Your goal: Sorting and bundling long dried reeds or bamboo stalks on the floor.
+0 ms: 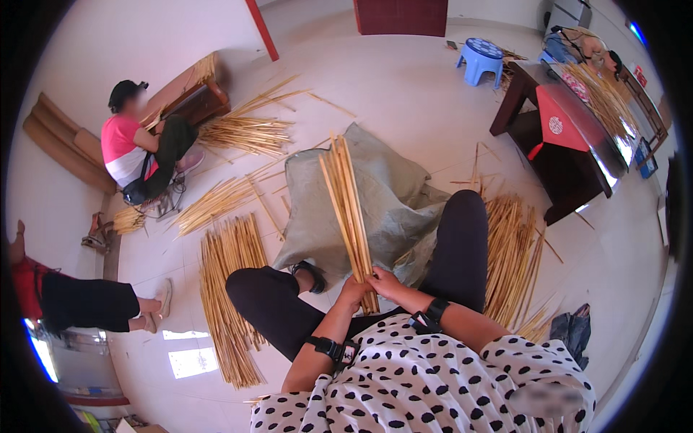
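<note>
A bundle of long, straw-coloured plant stalks [346, 205] stands tilted between my knees, its far ends fanned slightly apart. Around its near end my left hand [354, 292] is closed, and my right hand [385, 282] grips it from the other side. Beneath the bundle a grey-green woven sheet or sack [379, 189] lies rumpled on the floor. Beside my left knee lies a thick pile of stalks [230, 292]. Another pile of stalks [509, 254] rests beside my right leg.
A seated person [135, 135] is at the left near a wooden bench [187, 89] and more stalks [246, 132]. Someone else stands [86, 297] at the far left. A blue plastic stool [481, 62], a dark table [568, 162] bearing stalks, and a black plastic bag [571, 333] are on the right.
</note>
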`<state>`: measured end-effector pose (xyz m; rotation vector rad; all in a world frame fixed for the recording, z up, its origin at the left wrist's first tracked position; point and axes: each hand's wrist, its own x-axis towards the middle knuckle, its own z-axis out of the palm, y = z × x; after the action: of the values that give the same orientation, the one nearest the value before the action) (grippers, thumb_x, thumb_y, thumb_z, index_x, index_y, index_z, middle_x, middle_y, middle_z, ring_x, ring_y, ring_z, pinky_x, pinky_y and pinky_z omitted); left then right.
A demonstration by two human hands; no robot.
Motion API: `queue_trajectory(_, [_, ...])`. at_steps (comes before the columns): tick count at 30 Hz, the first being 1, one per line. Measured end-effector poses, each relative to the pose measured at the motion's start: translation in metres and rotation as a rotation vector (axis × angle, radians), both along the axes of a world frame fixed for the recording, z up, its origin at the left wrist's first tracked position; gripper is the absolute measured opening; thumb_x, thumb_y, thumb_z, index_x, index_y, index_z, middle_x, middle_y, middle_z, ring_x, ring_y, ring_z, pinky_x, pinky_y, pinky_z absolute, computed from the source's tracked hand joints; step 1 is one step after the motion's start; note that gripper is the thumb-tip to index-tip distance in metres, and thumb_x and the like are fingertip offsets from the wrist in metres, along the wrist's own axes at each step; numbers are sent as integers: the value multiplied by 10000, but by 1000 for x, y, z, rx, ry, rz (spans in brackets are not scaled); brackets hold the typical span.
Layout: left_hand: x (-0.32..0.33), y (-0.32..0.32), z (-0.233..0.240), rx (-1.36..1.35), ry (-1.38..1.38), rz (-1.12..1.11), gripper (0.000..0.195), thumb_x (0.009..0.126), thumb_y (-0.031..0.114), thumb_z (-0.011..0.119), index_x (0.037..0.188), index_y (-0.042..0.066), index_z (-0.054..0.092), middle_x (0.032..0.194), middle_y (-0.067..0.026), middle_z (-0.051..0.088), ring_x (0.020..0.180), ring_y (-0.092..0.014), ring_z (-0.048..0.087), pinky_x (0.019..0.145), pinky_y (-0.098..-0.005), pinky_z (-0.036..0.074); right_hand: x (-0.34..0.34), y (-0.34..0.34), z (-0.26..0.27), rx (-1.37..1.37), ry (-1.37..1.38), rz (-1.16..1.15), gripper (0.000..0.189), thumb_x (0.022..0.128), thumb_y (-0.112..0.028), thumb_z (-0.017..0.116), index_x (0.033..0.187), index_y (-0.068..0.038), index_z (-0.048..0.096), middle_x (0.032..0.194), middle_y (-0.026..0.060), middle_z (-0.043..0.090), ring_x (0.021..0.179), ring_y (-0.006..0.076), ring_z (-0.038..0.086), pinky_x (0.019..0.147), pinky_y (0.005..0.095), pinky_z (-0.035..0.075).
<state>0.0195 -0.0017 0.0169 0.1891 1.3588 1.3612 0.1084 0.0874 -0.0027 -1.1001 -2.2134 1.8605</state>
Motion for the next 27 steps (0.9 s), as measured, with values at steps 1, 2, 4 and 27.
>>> queue_trajectory(1, [1,1,1,0,-13,18,362,614,-45,622,964,17,557,843,-72,596,756,-191,583,677,-304,459,1,2,2,1,-3,-8,383,808,-269,489,1128,-57,482,951,223,578,887,347,565,761,375,440])
queue_trajectory(2, [1,0,0,-4,-21,14,348,626,-35,627,963,19,559,848,-73,594,764,-188,583,683,-303,458,2,0,2,36,-19,6,366,813,-269,477,1105,-49,487,935,228,577,882,350,564,759,376,440])
queue_trajectory(4, [2,1,-2,-15,-18,3,329,643,-16,626,962,23,560,855,-72,593,768,-185,581,684,-302,457,2,2,2,73,-35,17,351,817,-269,466,1082,-40,491,919,233,577,878,352,563,757,377,440])
queue_trajectory(27, [-2,8,11,44,-121,150,381,632,-102,519,990,-2,435,822,-128,524,679,-269,583,596,-383,504,2,3,-10,-136,226,-143,550,883,-495,269,883,-2,512,771,171,569,686,294,570,636,386,432])
